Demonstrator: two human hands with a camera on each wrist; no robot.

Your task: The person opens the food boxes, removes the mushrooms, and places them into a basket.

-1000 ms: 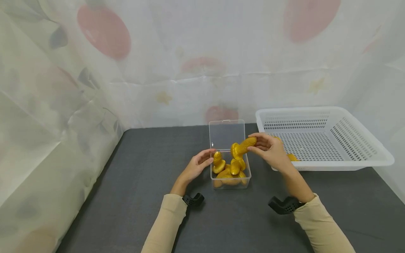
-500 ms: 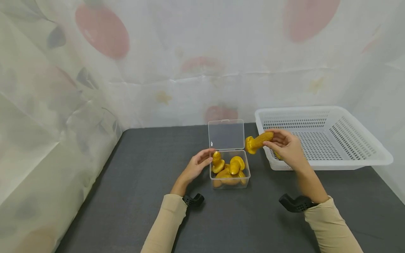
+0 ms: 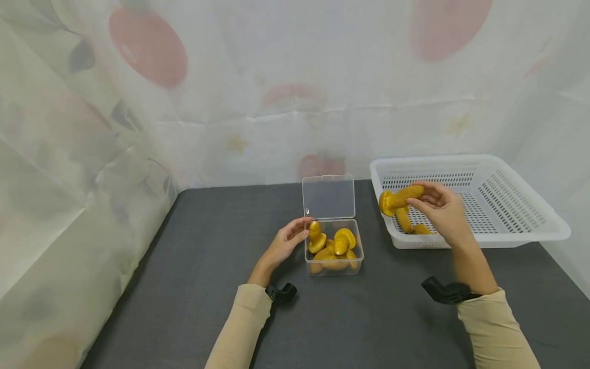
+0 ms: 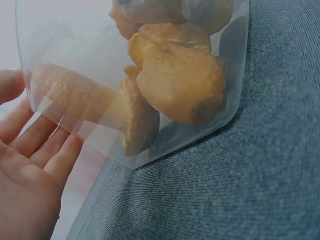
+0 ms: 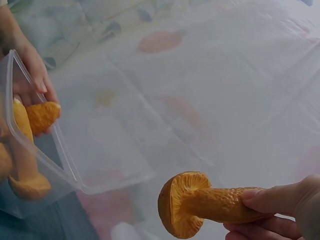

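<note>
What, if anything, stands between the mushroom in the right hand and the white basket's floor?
Possibly the left rim of the white basket: in the head view, the held mushroom overlaps it, and clearance is unclear. Other mushrooms lie inside near that end.

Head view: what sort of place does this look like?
Probably a makeshift recording booth: printed sheeting hangs behind and beside a dark tabletop, and the person wears a black device on each wrist.
</note>
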